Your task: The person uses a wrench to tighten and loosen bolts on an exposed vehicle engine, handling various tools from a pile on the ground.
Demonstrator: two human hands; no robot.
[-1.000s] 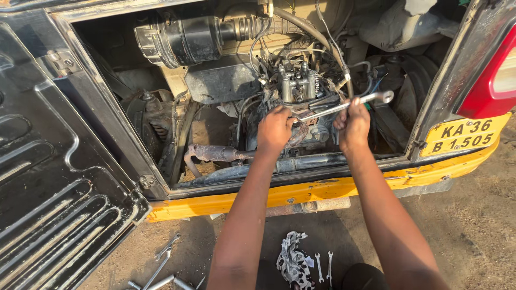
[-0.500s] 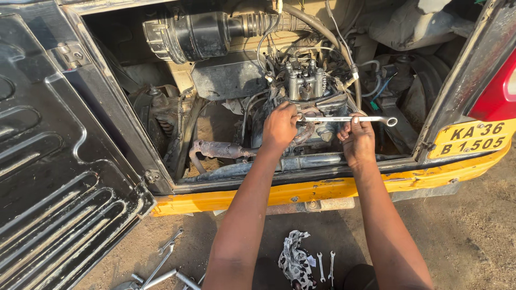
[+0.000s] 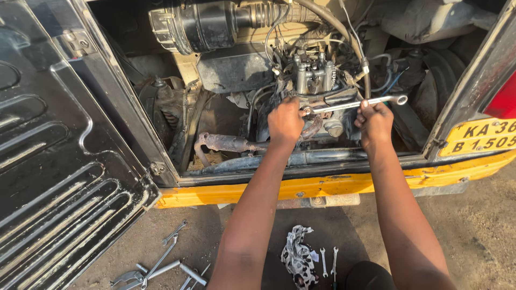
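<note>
Black sheet metal fills the left: the ribbed hatch (image 3: pixel 59 177) hangs swung open beside the engine bay. On the ground below it lie loose tools (image 3: pixel 161 266), and further right a rag (image 3: pixel 297 258) with two small spanners (image 3: pixel 329 260) next to it. Inside the bay, an air filter (image 3: pixel 201 24) sits at the top, a rusty pipe (image 3: pixel 226 143) low down, and the engine (image 3: pixel 314 80) stands in the middle. The left hand (image 3: pixel 285 121) is closed against the engine, steadying the near end of a long ring spanner (image 3: pixel 355 104) where it meets a fastener; the fastener itself is hidden. The right hand (image 3: pixel 373 121) is wrapped tight around the spanner's shaft close to its free ring end, which pokes out to the right. The spanner lies almost level across the front of the engine. This looks like the turning of a fastener; the next swing calls for the head kept square and room among the hoses (image 3: pixel 376 70). A yellow bumper (image 3: pixel 333 185) runs beneath.
</note>
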